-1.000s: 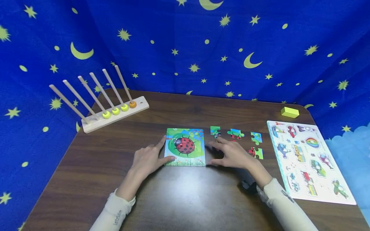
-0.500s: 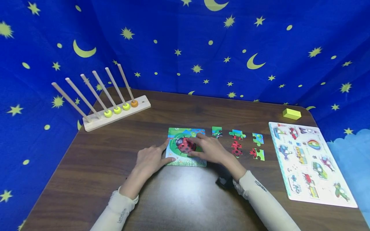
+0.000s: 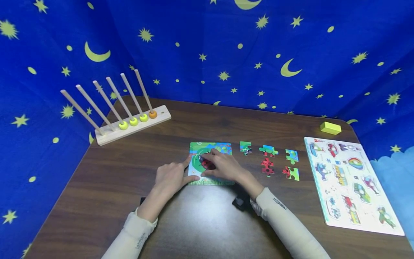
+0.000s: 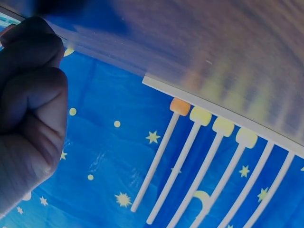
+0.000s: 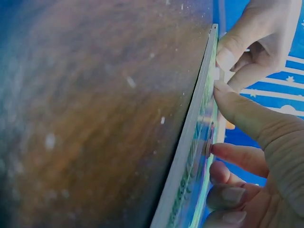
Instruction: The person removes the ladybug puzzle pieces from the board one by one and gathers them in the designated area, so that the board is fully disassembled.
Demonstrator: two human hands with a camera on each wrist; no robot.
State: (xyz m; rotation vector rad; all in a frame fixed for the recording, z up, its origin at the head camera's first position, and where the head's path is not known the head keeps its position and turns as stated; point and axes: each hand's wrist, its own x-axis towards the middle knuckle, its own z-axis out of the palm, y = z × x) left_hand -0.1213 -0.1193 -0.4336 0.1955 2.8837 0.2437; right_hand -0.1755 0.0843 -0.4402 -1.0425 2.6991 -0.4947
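Apparently the puzzle is only partway along: five puzzle pieces [image 3: 267, 167] lie loose on the table [image 3: 207, 223], right of the ladybug board [image 3: 216, 182]. How many, if any, are fitted cannot be told, and those five seem left to place. The right hand [image 3: 228, 168] touches the board with thumb and forefinger apart; whether it grips a piece is unclear. The left hand [image 3: 170, 178], thumb and forefinger spread, rests against the board's left side.
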